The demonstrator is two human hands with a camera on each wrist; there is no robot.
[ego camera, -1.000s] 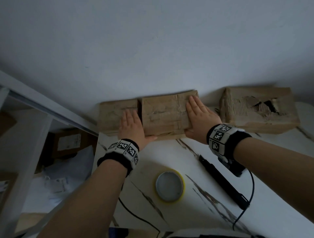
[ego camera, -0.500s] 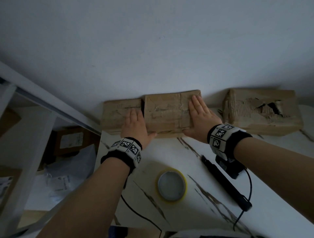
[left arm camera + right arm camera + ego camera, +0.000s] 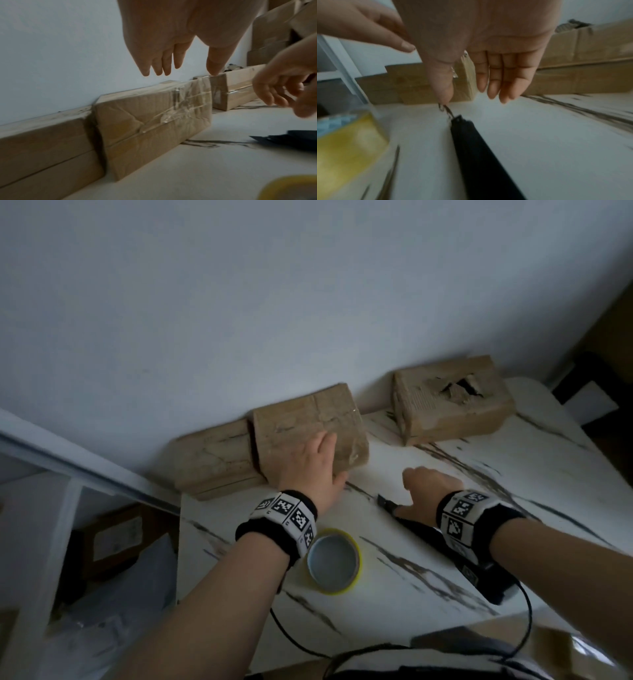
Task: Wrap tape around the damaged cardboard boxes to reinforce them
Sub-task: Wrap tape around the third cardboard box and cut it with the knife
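Observation:
Three cardboard boxes stand against the wall on a white marbled table (image 3: pixel 394 607). The middle box (image 3: pixel 301 426) (image 3: pixel 154 121) is wrapped in clear tape. A plain box (image 3: pixel 212 460) sits at its left, and a box with a torn hole (image 3: pixel 452 409) stands apart at the right. My left hand (image 3: pixel 334 457) (image 3: pixel 185 73) hovers just over the middle box's front with straight fingers and holds nothing. My right hand (image 3: pixel 406 491) (image 3: pixel 471 97) hangs loosely above the tip of a black cutter (image 3: pixel 421 529) (image 3: pixel 479 148), also holding nothing. A yellow-rimmed tape roll (image 3: pixel 357 570) (image 3: pixel 347 142) lies flat near my left wrist.
A black cable (image 3: pixel 294 642) runs along the table's front edge. Left of the table is a white shelf frame (image 3: pixel 58 529) with cartons and plastic bags below. More stacked cartons (image 3: pixel 274 33) stand beyond the torn box.
My right hand left the middle box's right end and drew back over the black cutter. My left hand shifted right from the seam between the boxes and lifted off. The view swung right.

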